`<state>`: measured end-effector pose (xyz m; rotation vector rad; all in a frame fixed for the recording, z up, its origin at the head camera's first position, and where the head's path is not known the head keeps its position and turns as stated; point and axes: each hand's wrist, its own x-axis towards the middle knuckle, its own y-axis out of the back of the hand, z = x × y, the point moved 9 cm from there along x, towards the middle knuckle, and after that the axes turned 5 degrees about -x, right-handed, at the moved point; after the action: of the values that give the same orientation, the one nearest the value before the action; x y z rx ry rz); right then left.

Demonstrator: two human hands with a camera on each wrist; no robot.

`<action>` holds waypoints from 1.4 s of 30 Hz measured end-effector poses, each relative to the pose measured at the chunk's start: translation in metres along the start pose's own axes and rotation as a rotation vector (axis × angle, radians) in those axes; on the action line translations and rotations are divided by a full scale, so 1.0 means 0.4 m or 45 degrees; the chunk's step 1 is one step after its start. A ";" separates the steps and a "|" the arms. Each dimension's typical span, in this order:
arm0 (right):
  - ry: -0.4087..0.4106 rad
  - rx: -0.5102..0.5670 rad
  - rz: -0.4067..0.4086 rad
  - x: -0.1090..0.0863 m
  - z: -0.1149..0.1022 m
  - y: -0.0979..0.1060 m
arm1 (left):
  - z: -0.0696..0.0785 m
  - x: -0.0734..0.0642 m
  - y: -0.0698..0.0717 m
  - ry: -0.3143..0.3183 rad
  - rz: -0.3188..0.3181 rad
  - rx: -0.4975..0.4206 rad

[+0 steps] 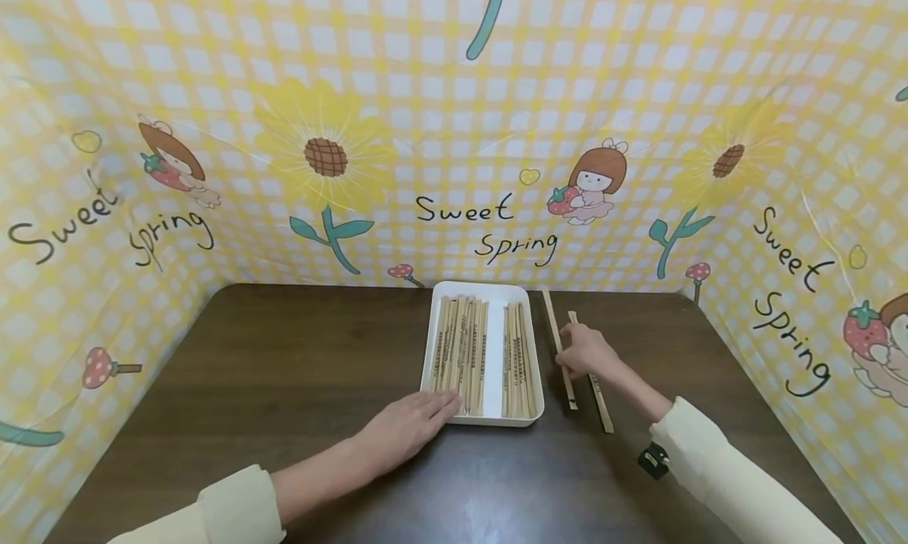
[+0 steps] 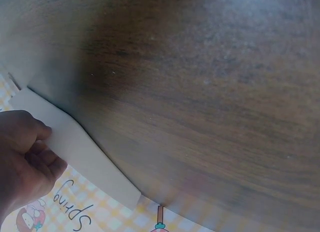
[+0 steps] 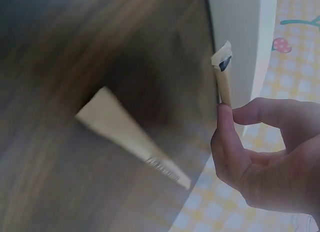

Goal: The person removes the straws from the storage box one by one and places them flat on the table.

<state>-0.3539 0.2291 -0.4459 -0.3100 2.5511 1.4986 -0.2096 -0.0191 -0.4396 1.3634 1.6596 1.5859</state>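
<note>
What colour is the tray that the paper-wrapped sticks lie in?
The tray is white; it shows best in the head view.

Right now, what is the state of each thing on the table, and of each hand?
White tray: open-topped, partly filled
Left packet group: lying lengthwise in tray
Right packet group: lying lengthwise in tray
Outside packet nearer tray: pinched; whether lifted, unclear
Outside packet farther from tray: lying on table
Left hand: gripping tray's near-left corner
Right hand: pinching nearer packet
</note>
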 end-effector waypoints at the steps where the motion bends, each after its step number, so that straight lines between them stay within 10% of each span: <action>1: -0.007 0.006 -0.004 -0.002 0.010 -0.001 | 0.001 0.000 0.000 0.000 0.003 -0.002; 42: -0.030 0.078 0.013 -0.048 0.171 0.008 | 0.002 -0.001 -0.006 0.021 0.000 0.021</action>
<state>-0.3339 0.2923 -0.4713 -0.2701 2.5777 1.4161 -0.2094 -0.0186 -0.4421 1.3622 1.6859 1.5913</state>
